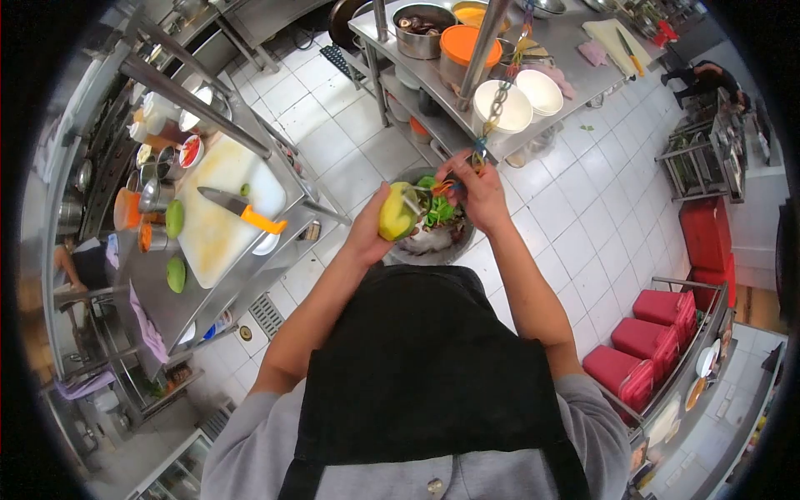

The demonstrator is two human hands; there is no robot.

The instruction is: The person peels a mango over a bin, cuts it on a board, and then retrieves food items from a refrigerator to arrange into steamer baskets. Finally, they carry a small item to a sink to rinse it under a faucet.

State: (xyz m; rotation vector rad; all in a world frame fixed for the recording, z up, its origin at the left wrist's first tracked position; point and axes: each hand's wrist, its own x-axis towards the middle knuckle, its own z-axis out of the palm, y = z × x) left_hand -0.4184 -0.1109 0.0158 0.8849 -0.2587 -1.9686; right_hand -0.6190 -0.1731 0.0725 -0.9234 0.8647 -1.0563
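My left hand point(369, 233) is closed around a green mango point(395, 218), whose peeled side shows yellow flesh. In my right hand point(481, 196) is a peeler point(446, 187) with an orange handle; its metal end reaches to the mango's right side. A colourful chain point(498, 104) runs from above down to the right hand. Both hands are over a round bin point(468, 244) holding green scraps point(440, 215) and whitish plastic. The fingers partly hide the peeler.
At left, a steel table carries a white cutting board point(225, 237), an orange-handled knife point(242, 210) and two green mangoes point(174, 218). Another steel table point(575, 58) ahead holds an orange-lidded tub point(469, 52) and white containers point(502, 107). Red bins point(646, 346) stand at right.
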